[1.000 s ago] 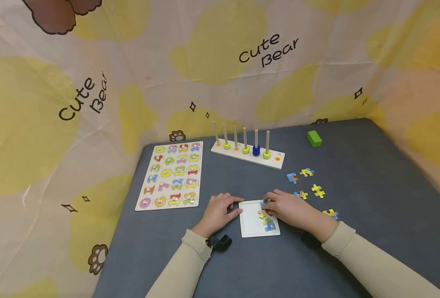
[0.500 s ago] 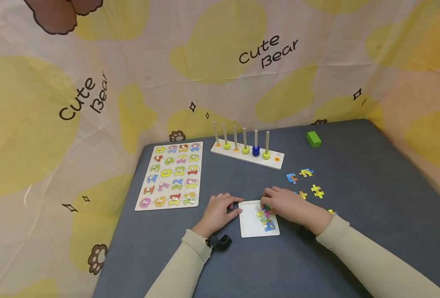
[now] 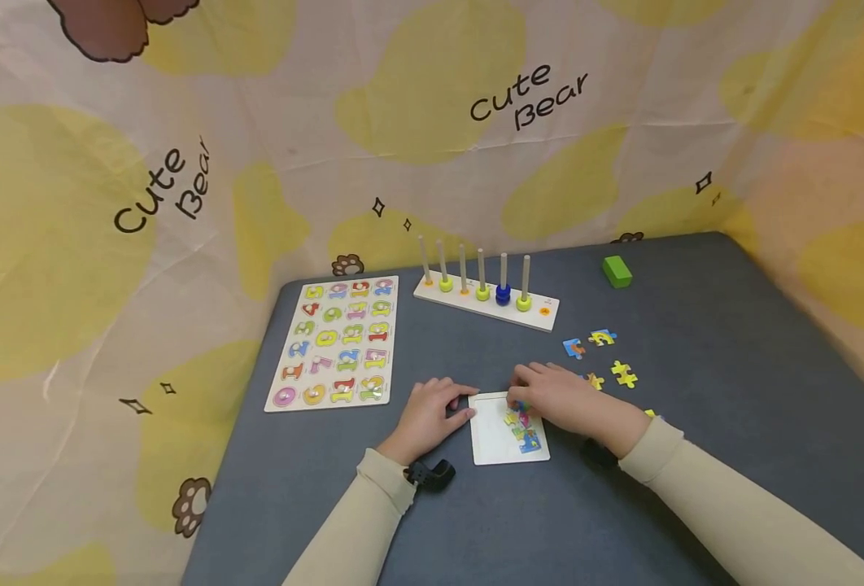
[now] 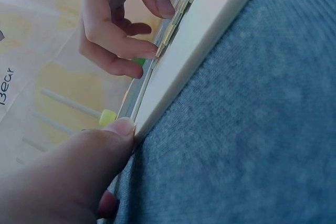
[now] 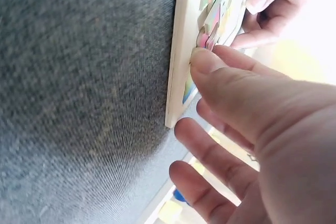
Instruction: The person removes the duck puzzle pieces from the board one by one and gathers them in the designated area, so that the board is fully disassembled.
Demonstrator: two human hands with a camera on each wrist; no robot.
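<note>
A shallow white puzzle tray (image 3: 492, 435) lies on the table between the hands. The left hand (image 3: 428, 413) holds its far left corner, thumb along the left edge and index finger at the corner. Several jigsaw pieces (image 3: 530, 442) lie along the tray's right side, some overlapping or tilted. Over the tray's far right part, the right hand (image 3: 558, 396) pinches a jigsaw piece (image 5: 205, 39) with thumb and index finger; its other fingers are loosely bent. In the head view, that hand hides the far right corner of the tray and most of the pinched piece.
Loose jigsaw pieces (image 3: 624, 374) lie to the right of the tray, some partly behind the right arm. A number board (image 3: 335, 342) is at the left. Behind stands a peg board (image 3: 486, 301) with coloured rings, and a green block (image 3: 617, 272) sits at the back right.
The right hand has shifted slightly left and away over the tray, and now covers the far right pieces differently. The left hand stays at the tray's corner.
</note>
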